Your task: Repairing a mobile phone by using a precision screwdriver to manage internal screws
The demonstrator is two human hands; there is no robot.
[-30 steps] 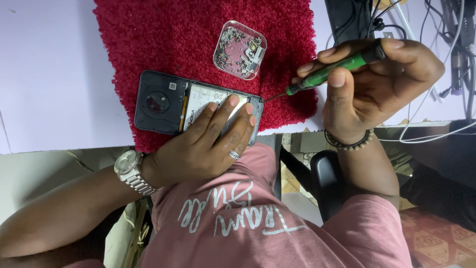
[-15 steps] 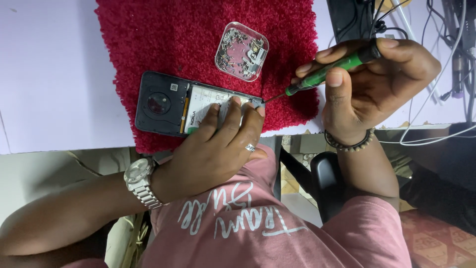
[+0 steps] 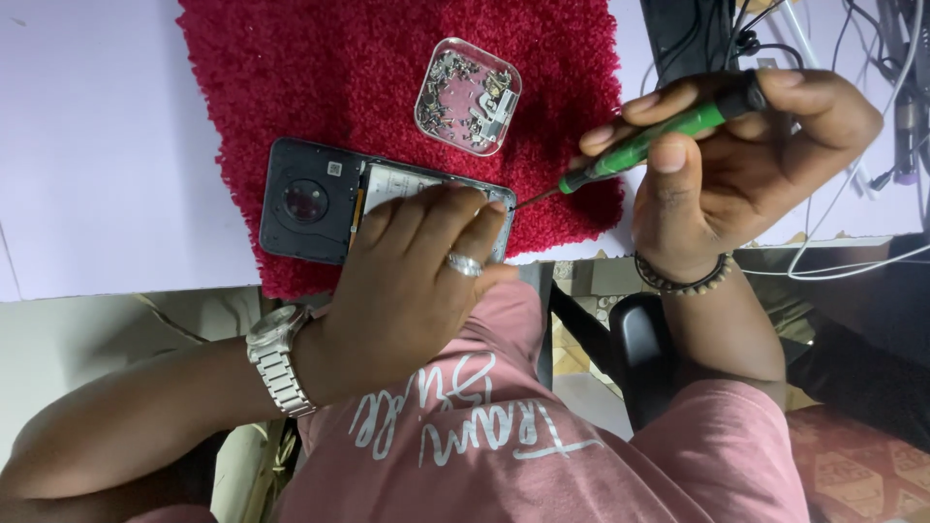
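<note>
A dark phone (image 3: 308,201) with its back cover off lies on a red fuzzy mat (image 3: 291,77). My left hand (image 3: 412,276), with a ring and a metal wristwatch, rests flat on the phone's right half and holds it down. My right hand (image 3: 751,165) grips a green-handled screwdriver (image 3: 668,134). Its thin tip touches the phone's right end, beside my left fingertips. The phone's right part is hidden under my left hand.
A small clear dish (image 3: 468,97) holding several tiny screws and metal parts sits on the mat just beyond the phone. The mat lies on a white tabletop (image 3: 97,145). Cables (image 3: 872,58) and a black device (image 3: 693,34) crowd the far right. A black chair (image 3: 649,358) is below.
My left hand slid slightly right along the phone. My right hand brought the screwdriver tip left and down, from above the mat to the phone's right end.
</note>
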